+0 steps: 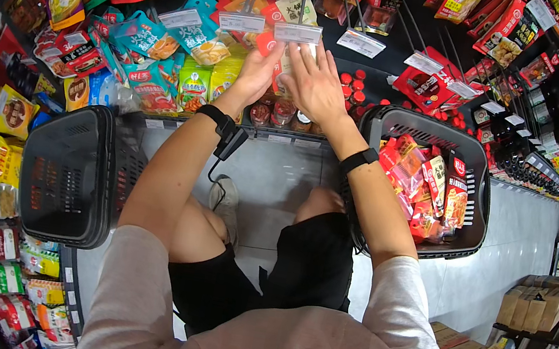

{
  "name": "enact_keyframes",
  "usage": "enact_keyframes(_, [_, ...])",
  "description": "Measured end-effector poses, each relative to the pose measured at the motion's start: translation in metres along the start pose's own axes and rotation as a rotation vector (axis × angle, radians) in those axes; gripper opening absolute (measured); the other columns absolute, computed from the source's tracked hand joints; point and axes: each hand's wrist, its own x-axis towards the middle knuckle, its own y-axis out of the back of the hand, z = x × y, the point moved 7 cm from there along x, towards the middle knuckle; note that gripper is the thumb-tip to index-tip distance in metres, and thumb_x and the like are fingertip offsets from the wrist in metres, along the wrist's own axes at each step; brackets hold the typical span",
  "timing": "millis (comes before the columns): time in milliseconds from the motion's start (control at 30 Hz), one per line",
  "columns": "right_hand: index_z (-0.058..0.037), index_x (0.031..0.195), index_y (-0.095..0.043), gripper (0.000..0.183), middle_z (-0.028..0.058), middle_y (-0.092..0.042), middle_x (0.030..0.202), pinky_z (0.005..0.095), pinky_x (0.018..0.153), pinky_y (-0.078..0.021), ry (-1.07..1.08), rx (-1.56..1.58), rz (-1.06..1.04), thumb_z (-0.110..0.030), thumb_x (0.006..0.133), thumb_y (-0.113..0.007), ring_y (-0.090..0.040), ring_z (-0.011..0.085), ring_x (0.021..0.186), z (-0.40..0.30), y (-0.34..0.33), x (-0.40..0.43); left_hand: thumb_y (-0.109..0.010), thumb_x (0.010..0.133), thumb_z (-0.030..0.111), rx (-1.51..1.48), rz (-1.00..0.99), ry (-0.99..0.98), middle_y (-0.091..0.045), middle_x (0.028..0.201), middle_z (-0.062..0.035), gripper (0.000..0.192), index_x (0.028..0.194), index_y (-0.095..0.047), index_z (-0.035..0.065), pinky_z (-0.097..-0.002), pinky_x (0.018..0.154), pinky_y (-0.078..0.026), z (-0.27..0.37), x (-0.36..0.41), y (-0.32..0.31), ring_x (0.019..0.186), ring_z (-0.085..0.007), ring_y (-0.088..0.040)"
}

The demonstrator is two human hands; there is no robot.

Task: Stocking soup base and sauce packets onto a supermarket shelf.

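Note:
A red-and-cream food pouch (279, 71) sits between my two hands, just below a shelf price tag (297, 32) on a metal hook. My left hand (256, 76) grips its left side, thumb pointing up along the edge. Across its right side lies my right hand (317, 83), back upward and fingers stretched towards the tag; whether it grips the pouch is hidden. Another red-and-cream pouch (290, 7) hangs behind the tag. Beneath my hands stand glass jars (283, 112), and yellow-green packets (195, 82) are left of them.
A black basket (476, 227) holding several red packets (427, 192) is at my right. Another dark basket (55, 188) is tilted at my left. Teal pouches (145, 38) and red-capped bottles (357, 97) fill the shelf nearby. Cardboard boxes (533, 305) stand behind right.

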Motion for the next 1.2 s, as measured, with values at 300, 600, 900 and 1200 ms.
enact_keyframes(300, [0.0029,0.136,-0.037,0.067,0.0255,-0.041,0.136,0.0479,0.109,-0.0263,0.01,0.008,0.024,-0.043,0.09,-0.052,-0.036,0.0417,0.129,-0.007,-0.002,0.002,-0.052,0.097,0.021,0.003,-0.05,-0.009,-0.059,0.117,-0.0048,0.027,0.119,-0.054,0.0046,-0.0327,0.092,-0.046,0.005,0.0,0.007,0.107,-0.0149,-0.057])
enact_keyframes(600, [-0.0008,0.129,-0.046,0.056,0.0171,-0.05,0.129,0.0518,0.106,-0.0281,-0.07,-0.022,0.025,-0.042,0.09,-0.05,-0.04,0.0359,0.128,0.002,-0.01,0.009,-0.053,0.096,0.02,0.113,0.133,-0.037,-0.062,0.096,-0.003,0.023,0.106,-0.06,0.0014,-0.0267,0.073,-0.045,0.001,0.016,0.018,0.084,-0.0099,-0.056])
enact_keyframes(900, [0.0018,0.112,-0.051,0.042,0.0179,-0.055,0.108,0.045,0.094,-0.0388,-0.02,0.055,0.199,-0.028,0.084,-0.059,-0.051,0.0362,0.102,-0.009,-0.009,0.022,-0.047,0.096,0.02,0.378,0.239,-0.093,-0.06,0.088,-0.0009,0.023,0.102,-0.061,0.0036,-0.0265,0.071,-0.042,0.008,0.017,0.029,0.08,-0.0093,-0.052])
enact_keyframes(1200, [0.0033,0.124,-0.047,0.047,0.0244,-0.051,0.123,0.0464,0.105,-0.0336,-0.089,0.115,0.136,-0.028,0.09,-0.053,-0.043,0.0431,0.122,0.0,-0.024,0.014,-0.045,0.097,0.023,0.624,0.19,-0.21,-0.063,0.105,-0.0075,0.032,0.115,-0.058,-0.0011,-0.0303,0.085,-0.043,0.02,0.02,0.017,0.096,-0.0149,-0.055])
